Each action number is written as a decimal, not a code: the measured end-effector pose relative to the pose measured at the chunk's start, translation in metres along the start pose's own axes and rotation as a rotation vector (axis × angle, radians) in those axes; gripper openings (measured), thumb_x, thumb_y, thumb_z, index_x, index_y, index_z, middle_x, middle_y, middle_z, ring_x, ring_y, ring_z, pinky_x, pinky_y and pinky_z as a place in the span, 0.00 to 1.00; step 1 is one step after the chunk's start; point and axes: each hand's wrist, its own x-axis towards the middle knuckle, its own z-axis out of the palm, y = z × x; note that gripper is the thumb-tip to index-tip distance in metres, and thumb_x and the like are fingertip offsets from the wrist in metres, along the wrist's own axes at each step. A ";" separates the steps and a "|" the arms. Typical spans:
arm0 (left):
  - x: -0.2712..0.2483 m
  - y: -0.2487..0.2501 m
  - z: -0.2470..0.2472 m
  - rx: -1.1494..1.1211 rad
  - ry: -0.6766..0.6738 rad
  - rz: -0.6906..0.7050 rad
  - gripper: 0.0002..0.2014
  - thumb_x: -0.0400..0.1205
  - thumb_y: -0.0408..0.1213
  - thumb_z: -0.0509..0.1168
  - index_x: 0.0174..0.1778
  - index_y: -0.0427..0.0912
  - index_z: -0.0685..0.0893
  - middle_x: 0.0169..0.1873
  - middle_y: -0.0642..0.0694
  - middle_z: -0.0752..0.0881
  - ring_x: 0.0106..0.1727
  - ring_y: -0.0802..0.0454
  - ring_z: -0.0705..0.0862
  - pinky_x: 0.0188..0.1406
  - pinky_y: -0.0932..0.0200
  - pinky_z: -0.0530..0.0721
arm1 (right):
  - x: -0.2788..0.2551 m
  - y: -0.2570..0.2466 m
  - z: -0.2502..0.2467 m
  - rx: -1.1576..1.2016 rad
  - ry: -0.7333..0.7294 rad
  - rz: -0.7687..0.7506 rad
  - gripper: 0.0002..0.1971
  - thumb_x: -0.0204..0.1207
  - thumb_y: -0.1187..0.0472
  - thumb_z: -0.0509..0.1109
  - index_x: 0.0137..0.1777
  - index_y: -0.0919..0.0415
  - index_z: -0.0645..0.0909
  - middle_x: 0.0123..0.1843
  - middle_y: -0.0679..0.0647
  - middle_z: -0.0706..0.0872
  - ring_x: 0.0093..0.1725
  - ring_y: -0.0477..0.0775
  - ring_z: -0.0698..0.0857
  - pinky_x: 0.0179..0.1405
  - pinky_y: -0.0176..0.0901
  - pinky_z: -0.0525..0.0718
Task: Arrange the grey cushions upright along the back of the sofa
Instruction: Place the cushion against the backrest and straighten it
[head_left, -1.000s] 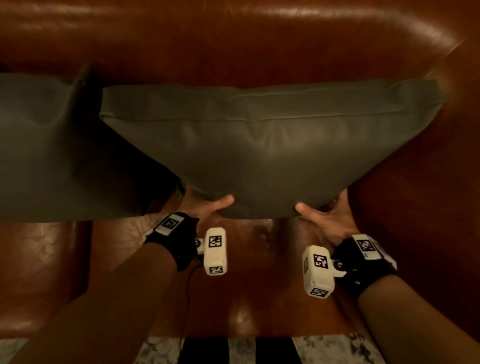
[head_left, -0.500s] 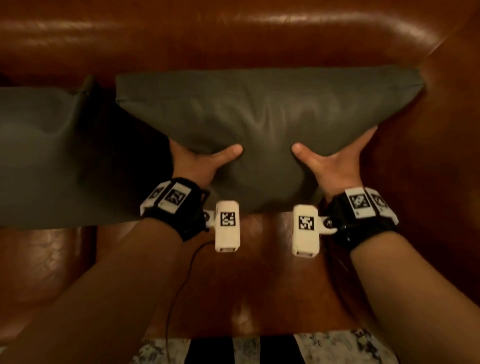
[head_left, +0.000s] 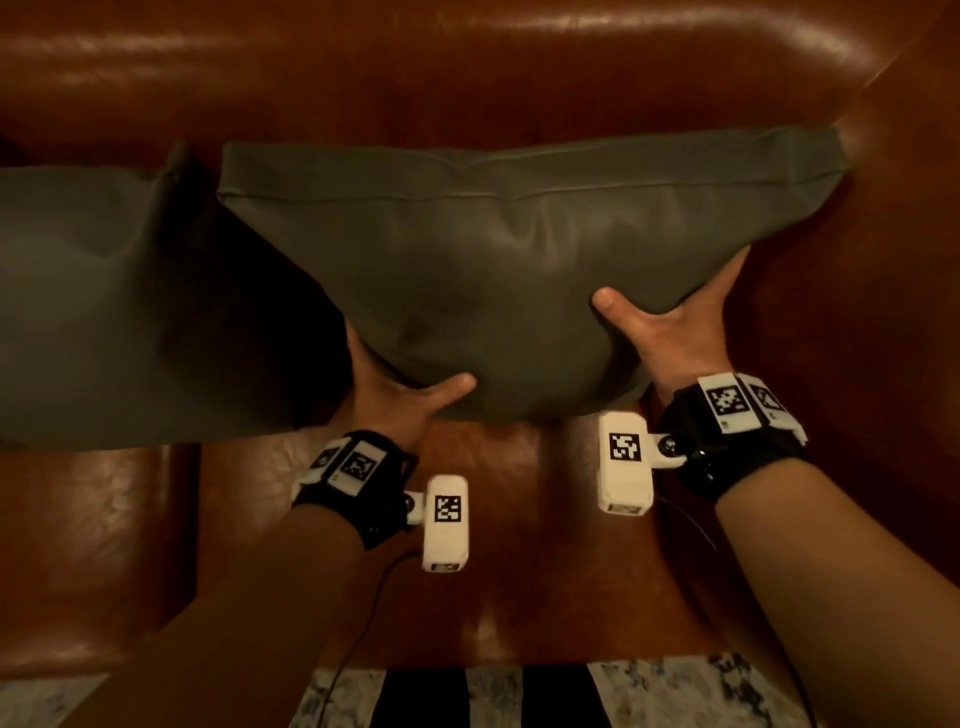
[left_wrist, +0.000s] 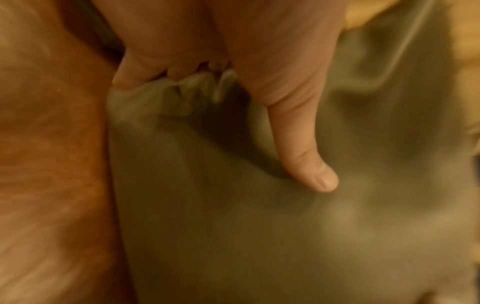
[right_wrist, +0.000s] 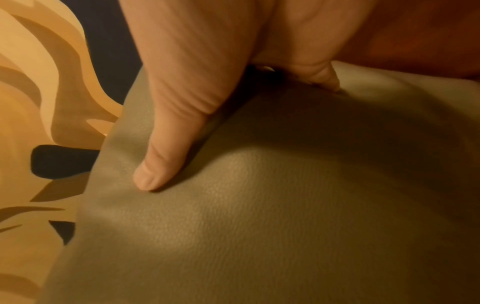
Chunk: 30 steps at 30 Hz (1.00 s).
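Note:
A large grey cushion (head_left: 519, 249) stands upright against the brown leather sofa back (head_left: 467, 67), near the right armrest. My left hand (head_left: 405, 395) grips its lower left edge, thumb on the front and fingers hidden behind. In the left wrist view the fingers (left_wrist: 166, 70) bunch the grey cushion (left_wrist: 259, 226). My right hand (head_left: 675, 327) holds the lower right side, thumb pressed into the face and fingers running up the edge behind. The right wrist view shows that thumb (right_wrist: 161, 164) denting the cushion (right_wrist: 285, 205). A second grey cushion (head_left: 104, 301) leans against the back at the left.
The sofa seat (head_left: 519, 561) lies bare below the held cushion. The right armrest (head_left: 904, 322) rises close beside my right hand. A patterned rug (head_left: 675, 691) shows at the sofa's front edge. A thin cable (head_left: 363, 623) hangs from the left wrist camera.
My left hand has slid down from the cushion's side to its lower edge. The right hand stays high on the right side. The cushion remains against the sofa back.

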 end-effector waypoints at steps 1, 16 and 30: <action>0.002 0.003 0.008 0.034 -0.005 -0.013 0.59 0.64 0.21 0.82 0.86 0.40 0.52 0.64 0.57 0.76 0.59 0.68 0.80 0.47 0.88 0.77 | -0.006 0.005 -0.006 0.015 0.000 0.010 0.77 0.53 0.40 0.88 0.88 0.53 0.31 0.86 0.51 0.63 0.83 0.46 0.70 0.84 0.54 0.69; 0.031 -0.013 0.024 0.015 0.052 -0.270 0.53 0.66 0.34 0.84 0.83 0.47 0.58 0.70 0.49 0.78 0.66 0.49 0.80 0.67 0.56 0.80 | -0.020 0.069 0.027 0.117 -0.158 0.285 0.62 0.46 0.50 0.91 0.80 0.49 0.61 0.69 0.45 0.84 0.68 0.49 0.85 0.71 0.64 0.83; 0.026 0.005 0.015 0.059 -0.104 -0.295 0.49 0.62 0.37 0.86 0.77 0.42 0.68 0.70 0.45 0.82 0.67 0.49 0.83 0.68 0.55 0.82 | -0.047 0.054 -0.003 0.063 -0.194 0.301 0.57 0.63 0.70 0.85 0.86 0.48 0.54 0.78 0.48 0.77 0.67 0.34 0.83 0.67 0.49 0.87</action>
